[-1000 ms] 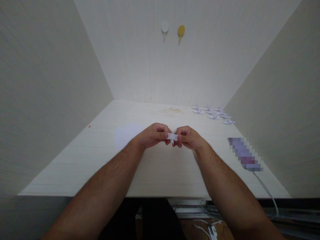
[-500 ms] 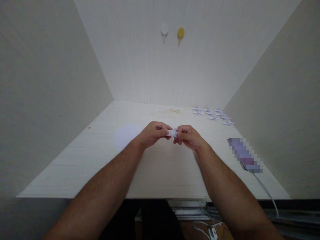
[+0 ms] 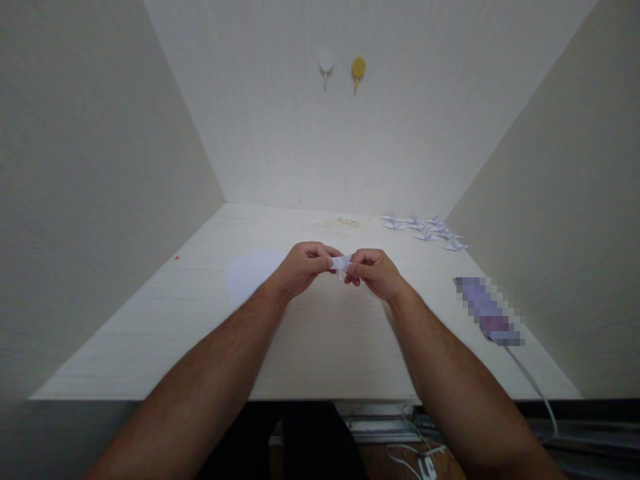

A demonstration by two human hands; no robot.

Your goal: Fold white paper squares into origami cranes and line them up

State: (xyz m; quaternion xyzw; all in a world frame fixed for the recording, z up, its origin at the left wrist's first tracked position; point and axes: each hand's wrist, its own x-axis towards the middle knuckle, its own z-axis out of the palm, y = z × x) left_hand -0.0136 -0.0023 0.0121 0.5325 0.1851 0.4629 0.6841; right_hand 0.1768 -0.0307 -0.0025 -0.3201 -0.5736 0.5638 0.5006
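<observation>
Between my two hands, above the middle of the white table (image 3: 330,347), is a small piece of folded white paper (image 3: 340,264). My left hand (image 3: 309,267) pinches its left end between thumb and fingers. At the other end, my right hand (image 3: 374,272) grips the paper the same way, with its lower fingers curled beneath. A small flap of the paper points down between the hands. The fingertips cover part of the folds. White paper (image 3: 250,273) lies flat on the table, partly behind my left forearm.
Several white folded paper cranes (image 3: 425,230) stand at the table's back right. A pixelated phone-like device (image 3: 485,310) with a white cable (image 3: 535,387) lies at the right. White (image 3: 326,61) and yellow (image 3: 359,68) hooks are on the back wall. Walls rise on three sides.
Both hands keep hold of the folded paper. The fingers of my right hand have shifted slightly, and the paper's angle has changed a little. The whole view has moved slightly.
</observation>
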